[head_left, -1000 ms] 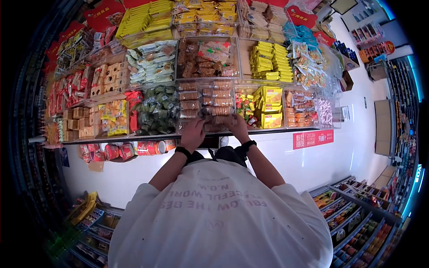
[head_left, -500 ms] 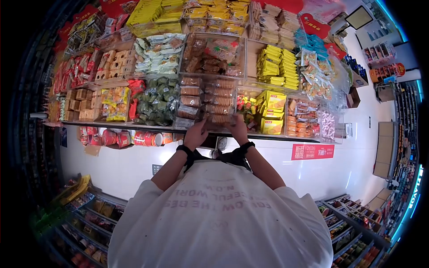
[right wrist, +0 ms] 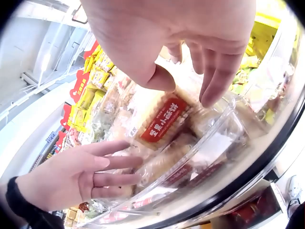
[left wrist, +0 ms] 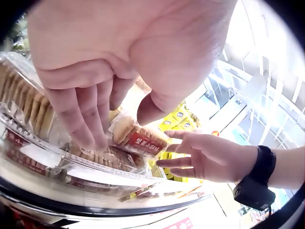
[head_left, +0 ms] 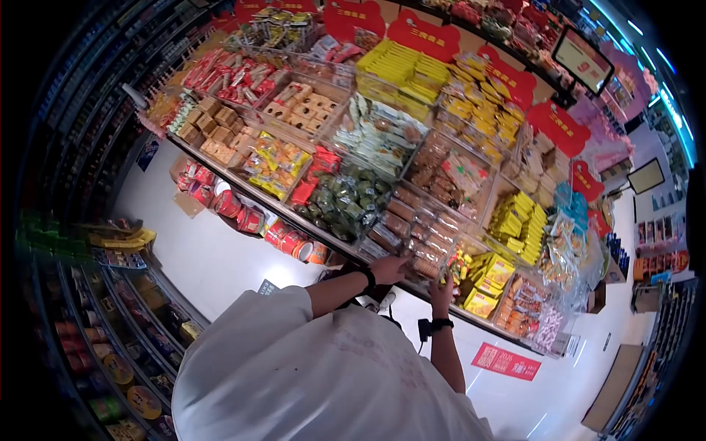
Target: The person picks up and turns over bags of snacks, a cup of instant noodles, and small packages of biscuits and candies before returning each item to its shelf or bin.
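Clear-wrapped stacks of round biscuits (head_left: pixel 430 250) fill a clear bin at the display's front edge. Over its left part is my left hand (head_left: pixel 388 270), its fingers extended down beside the packs in the left wrist view. A pack with a red label (left wrist: pixel 145 142) lies tilted on the others, between my two hands. My right hand (head_left: pixel 443 287) is at the bin's right side; its thumb and loosely bent fingers hang over the labelled pack (right wrist: pixel 164 117) in the right wrist view. Whether any fingertip presses on it cannot be told.
Dark green packets (head_left: pixel 346 195) fill the bin to the left, yellow packs (head_left: pixel 485 283) one to the right. More snack bins rise behind. Red tubs (head_left: pixel 228 203) stand below the front edge, and shelving (head_left: pixel 110 345) is at the left.
The head view has swung, so the display now slants down to the right. Both hands remain at the biscuit bin, with the left hand's fingers now pointing more to the right in the head view.
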The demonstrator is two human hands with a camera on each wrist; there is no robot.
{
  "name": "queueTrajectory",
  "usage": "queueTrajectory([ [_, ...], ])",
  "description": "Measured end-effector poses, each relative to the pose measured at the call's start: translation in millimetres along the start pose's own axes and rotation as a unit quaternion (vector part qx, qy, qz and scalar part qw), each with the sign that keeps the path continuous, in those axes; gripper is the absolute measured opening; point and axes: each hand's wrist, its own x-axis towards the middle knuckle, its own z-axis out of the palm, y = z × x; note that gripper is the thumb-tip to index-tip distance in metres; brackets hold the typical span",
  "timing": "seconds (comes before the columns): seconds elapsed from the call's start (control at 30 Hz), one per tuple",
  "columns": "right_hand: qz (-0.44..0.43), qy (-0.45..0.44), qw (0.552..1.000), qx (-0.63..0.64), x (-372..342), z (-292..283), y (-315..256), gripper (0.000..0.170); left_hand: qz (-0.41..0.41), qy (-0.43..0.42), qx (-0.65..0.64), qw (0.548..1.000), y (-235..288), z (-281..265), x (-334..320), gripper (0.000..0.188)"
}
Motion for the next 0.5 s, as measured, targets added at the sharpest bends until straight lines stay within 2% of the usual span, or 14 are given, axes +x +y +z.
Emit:
queueTrajectory([
  [0.03, 0.040, 0.066, 0.996, -0.042, -2, 0, 20, 0.060, -0.003, -0.008, -0.017, 1.000, 0, -7, -2, 0.042],
  [0.07, 0.036, 0.089, 0.995, -0.022, -4, -10, 41, 0.058, -0.001, 0.001, -0.017, 1.000, -7, -11, -3, 0.042],
  [0.1, 0.059, 0.128, 0.990, 0.013, -14, -17, 29, 0.055, 0.020, -0.025, -0.036, 0.999, -19, -12, -5, 0.038],
  [0.13, 0.054, 0.135, 0.989, -0.028, -24, -31, 36, 0.052, 0.040, -0.052, -0.053, 0.996, -29, -16, -10, 0.035],
  [0.17, 0.028, 0.177, 0.983, 0.027, -40, -35, 31, 0.044, 0.065, -0.013, -0.066, 0.996, -29, -26, -21, 0.026],
  [0.2, 0.135, 0.178, 0.974, 0.034, -70, -40, -36, 0.036, 0.058, -0.020, -0.072, 0.996, -36, -31, -28, 0.024],
  [0.23, 0.235, 0.195, 0.950, 0.059, -88, -48, -17, 0.032, 0.051, -0.030, -0.078, 0.995, -44, -36, -34, 0.022],
  [0.3, 0.295, 0.208, 0.930, 0.070, -138, -53, -18, 0.026, 0.048, -0.063, -0.092, 0.993, -52, -56, -47, 0.021],
  [0.33, 0.340, 0.206, 0.917, 0.017, -163, -53, -20, 0.022, 0.022, -0.107, -0.119, 0.987, -56, -67, -52, 0.027],
  [0.37, 0.375, 0.193, 0.907, -0.015, -191, -50, -28, 0.021, 0.037, -0.127, -0.123, 0.983, -73, -70, -52, 0.027],
  [0.43, 0.434, 0.184, 0.879, -0.072, -261, -42, -27, 0.022, 0.099, -0.100, -0.211, 0.967, -95, -44, -64, 0.032],
  [0.47, 0.470, 0.158, 0.867, -0.055, -299, -42, -28, 0.022, 0.155, -0.097, -0.194, 0.964, -104, -38, -71, 0.038],
  [0.5, 0.491, 0.237, 0.837, -0.035, -364, -40, -45, 0.022, 0.187, -0.143, -0.215, 0.948, -115, -19, -68, 0.041],
])
